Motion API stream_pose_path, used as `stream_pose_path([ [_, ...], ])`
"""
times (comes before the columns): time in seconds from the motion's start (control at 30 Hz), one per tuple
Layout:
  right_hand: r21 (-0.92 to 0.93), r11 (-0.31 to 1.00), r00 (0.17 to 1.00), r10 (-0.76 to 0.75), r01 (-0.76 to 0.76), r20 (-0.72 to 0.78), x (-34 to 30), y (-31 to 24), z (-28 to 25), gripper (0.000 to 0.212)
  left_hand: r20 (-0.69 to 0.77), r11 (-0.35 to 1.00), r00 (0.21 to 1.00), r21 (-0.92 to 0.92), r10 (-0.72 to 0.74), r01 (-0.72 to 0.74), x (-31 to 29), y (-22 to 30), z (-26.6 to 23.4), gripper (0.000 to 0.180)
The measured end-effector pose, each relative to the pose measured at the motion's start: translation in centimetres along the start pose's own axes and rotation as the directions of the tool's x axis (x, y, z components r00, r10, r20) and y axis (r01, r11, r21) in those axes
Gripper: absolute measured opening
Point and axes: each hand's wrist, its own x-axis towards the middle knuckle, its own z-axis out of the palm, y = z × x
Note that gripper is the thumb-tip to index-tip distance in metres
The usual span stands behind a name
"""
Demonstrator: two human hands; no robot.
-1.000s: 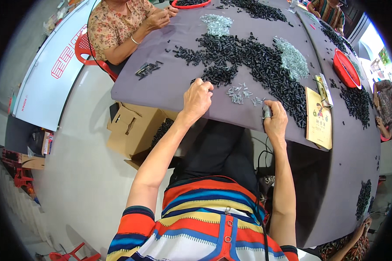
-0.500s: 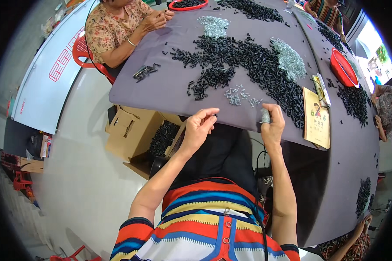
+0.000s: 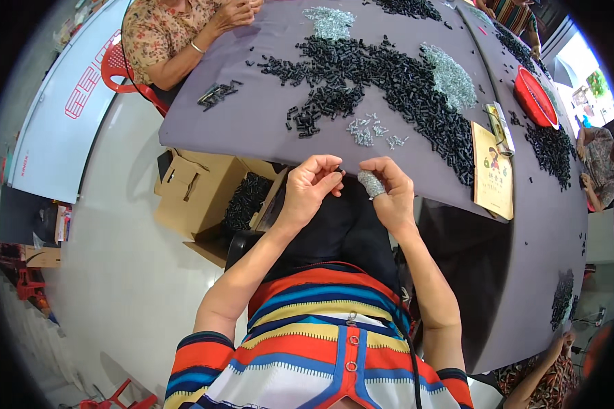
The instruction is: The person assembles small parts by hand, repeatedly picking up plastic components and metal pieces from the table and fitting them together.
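My left hand and my right hand meet fingertip to fingertip just off the near edge of the purple-grey table. Between them they pinch a small black part, too small to make out further. A grey wrap covers one finger of my right hand. On the table just beyond my hands lie several loose small silver parts. Behind those spreads a big heap of small black tube pieces.
Two silver heaps sit by the black pile. A yellow booklet and a red basket lie right. An open cardboard box of black parts stands below the table's edge. Another person works opposite on a red chair.
My left hand has drawn back from the parts on the table to the near edge and closed up against my right hand, which shifted slightly toward me.
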Motion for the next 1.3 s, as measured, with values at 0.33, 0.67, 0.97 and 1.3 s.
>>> stream_pose_path([
  [0.33,-0.053,0.998,0.995,0.025,-0.020,0.097,-0.3,-0.4,0.1,0.030,0.029,0.982,0.999,0.183,0.040,-0.045,-0.5,-0.4,0.1,0.019],
  [0.67,-0.073,0.997,0.994,0.021,-0.013,0.108,-0.3,-0.7,0.3,0.033,-0.038,0.949,0.978,-0.251,-0.205,0.190,-0.3,-0.4,0.2,0.022],
  [0.97,-0.144,0.985,0.990,-0.074,0.091,0.121,-0.6,-0.3,0.9,0.032,-0.036,0.882,0.951,-0.386,-0.308,0.271,-0.3,-1.5,-0.4,0.017],
  [1.3,-0.304,0.902,0.951,-0.274,0.305,0.141,-0.5,0.1,1.2,0.031,-0.044,0.893,0.952,-0.363,-0.303,0.267,-0.4,-1.6,-0.3,0.012],
])
